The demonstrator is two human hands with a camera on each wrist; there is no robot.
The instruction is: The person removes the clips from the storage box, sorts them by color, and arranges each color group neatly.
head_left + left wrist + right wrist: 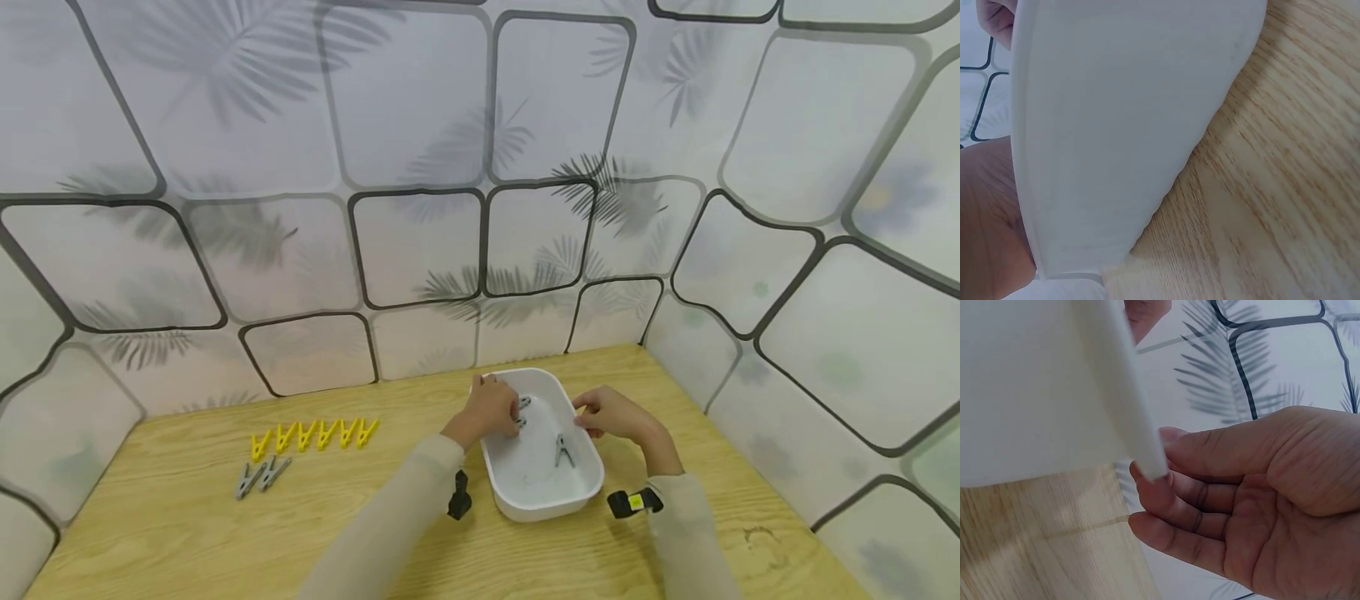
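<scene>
A white plastic tray stands on the wooden table, with several grey clothespins inside. My left hand reaches over its left wall, fingers bent down close to the grey clothespins near the far end. The tray wall hides those fingertips in the left wrist view, so whether they pinch a clothespin cannot be told. On the tray's right side, my right hand holds the rim. Thumb and fingers pinch the rim from either side in the right wrist view.
Left of the tray, a row of several yellow clothespins lies on the table. Two grey clothespins lie just in front of that row. A patterned cloth wall borders the table at the back and sides.
</scene>
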